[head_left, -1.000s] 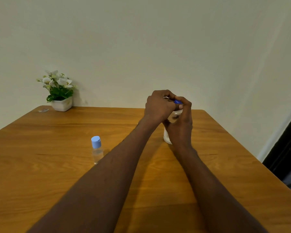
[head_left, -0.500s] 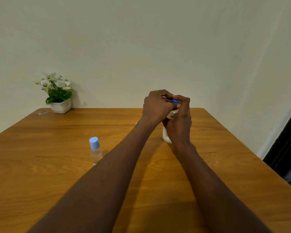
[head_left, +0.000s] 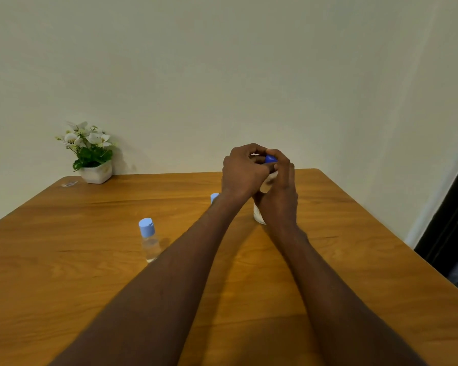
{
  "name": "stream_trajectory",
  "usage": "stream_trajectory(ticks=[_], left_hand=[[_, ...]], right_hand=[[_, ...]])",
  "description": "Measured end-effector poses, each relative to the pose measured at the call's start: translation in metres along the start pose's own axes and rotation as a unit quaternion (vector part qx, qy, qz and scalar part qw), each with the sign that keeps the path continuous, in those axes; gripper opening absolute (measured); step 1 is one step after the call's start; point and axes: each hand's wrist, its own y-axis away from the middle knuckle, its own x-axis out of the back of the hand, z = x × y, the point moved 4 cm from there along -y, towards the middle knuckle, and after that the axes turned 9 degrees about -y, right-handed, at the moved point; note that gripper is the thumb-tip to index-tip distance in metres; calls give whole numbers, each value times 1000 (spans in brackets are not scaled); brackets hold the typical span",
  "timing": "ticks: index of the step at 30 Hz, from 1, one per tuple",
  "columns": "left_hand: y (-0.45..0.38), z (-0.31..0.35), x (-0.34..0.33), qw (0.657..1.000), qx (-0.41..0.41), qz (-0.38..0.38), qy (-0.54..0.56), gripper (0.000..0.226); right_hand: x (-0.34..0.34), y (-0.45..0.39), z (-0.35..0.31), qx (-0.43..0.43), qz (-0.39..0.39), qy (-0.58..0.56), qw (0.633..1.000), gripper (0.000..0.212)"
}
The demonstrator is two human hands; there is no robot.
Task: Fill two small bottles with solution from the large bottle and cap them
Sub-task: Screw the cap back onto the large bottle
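The large clear bottle (head_left: 258, 214) stands on the wooden table (head_left: 64, 260), mostly hidden by my hands. My right hand (head_left: 280, 199) wraps around its body. My left hand (head_left: 242, 171) curls over its top, fingers on the dark blue cap (head_left: 270, 159). A small clear bottle (head_left: 149, 240) with a light blue cap stands upright to the left, apart from both hands. Just behind my left wrist, the light blue cap of a second small bottle (head_left: 214, 197) shows; the body is hidden.
A white pot of white flowers (head_left: 91, 154) sits at the table's far left corner, with a small clear scrap (head_left: 69, 184) beside it. A plain wall runs behind the table. A dark doorway (head_left: 455, 220) lies past the table's right edge.
Both hands stay clasped on the large bottle and its cap, with only a slight shift of the fingers. The second small bottle's cap has come into sight behind my left wrist.
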Motion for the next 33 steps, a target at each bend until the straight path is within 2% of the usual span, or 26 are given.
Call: stream_trajectory(ticks=[5,9,16,23,27,33], left_hand=[[3,2,-2,1000,0,15,-14,31],[5,-1,-2,1000,-8,17,-16,37],[6,-2,-3,999,-27,17,-21,57],[6,-5,5,1000,-16,-6,-21,64],[11,1,25,998,-52,-2,-46,58],[27,19,108,986,-131,90,-58,32]], right_hand=[[4,5,3,-1,-10,-25,1000,108],[2,4,6,-43,-12,-33,998,116],[5,4,19,-90,-45,-3,995,94],[4,2,20,-81,-38,-19,996,84],[8,-1,19,-86,-13,-27,996,86],[11,-1,12,-79,17,-48,996,79]])
